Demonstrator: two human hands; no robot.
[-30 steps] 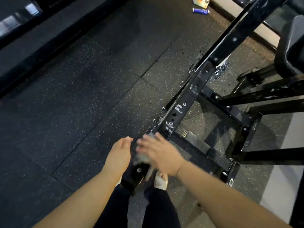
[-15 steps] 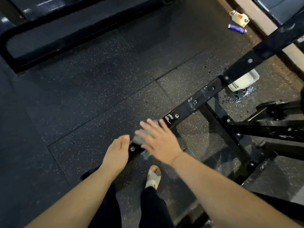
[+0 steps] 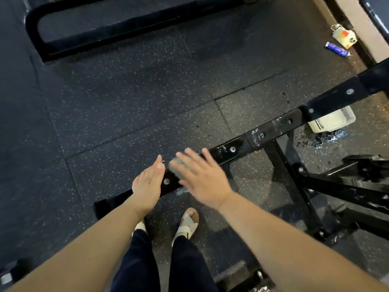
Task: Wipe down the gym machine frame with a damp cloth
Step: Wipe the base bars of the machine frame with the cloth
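The right hand [image 3: 202, 178] lies flat with its grip apart and fingers spread, pressing the grey cloth [image 3: 176, 165] onto the black frame bar [image 3: 231, 149]. Just left of it, the left hand [image 3: 148, 184] has straight fingers and its grip apart.

Place: a gym.
Equipment: a black steel machine frame [image 3: 271, 131], bolted together.
Floor: dark speckled rubber tiles [image 3: 130, 98] under the frame.
More kit: a black tubular base [image 3: 32, 30] beyond the frame.

readable text: none showing | machine frame [image 3: 271, 131]: pale marks beside the bolts are blurring past reading | yellow object [image 3: 344, 39]: orange patch showing, no letters resolving | blue tube [image 3: 337, 50]: print is appearing too small
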